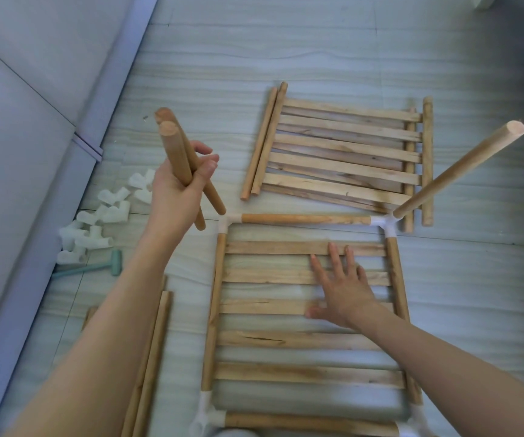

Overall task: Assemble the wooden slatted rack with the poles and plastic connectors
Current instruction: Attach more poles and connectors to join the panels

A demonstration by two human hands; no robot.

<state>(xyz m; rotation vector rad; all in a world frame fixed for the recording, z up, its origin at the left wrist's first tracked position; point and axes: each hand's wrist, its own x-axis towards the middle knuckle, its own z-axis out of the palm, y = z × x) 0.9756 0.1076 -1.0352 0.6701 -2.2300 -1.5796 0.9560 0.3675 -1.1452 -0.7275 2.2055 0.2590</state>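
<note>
The slatted rack [305, 310] lay flat on a pale, wood-grained floor [317, 52], its frame joined at the corners by white plastic connectors [380, 221], one upright pole [456, 170] rising from the far right corner. The right hand [341, 283] rested on the slats with fingers spread; the left hand [178, 187] gripped two loose poles [180, 159] above the floor. Spare slatted panels [346, 152] lay just beyond, loose connectors [103, 212] and a small green mallet [96, 266] beside a grey upholstered edge [33, 89].
</note>
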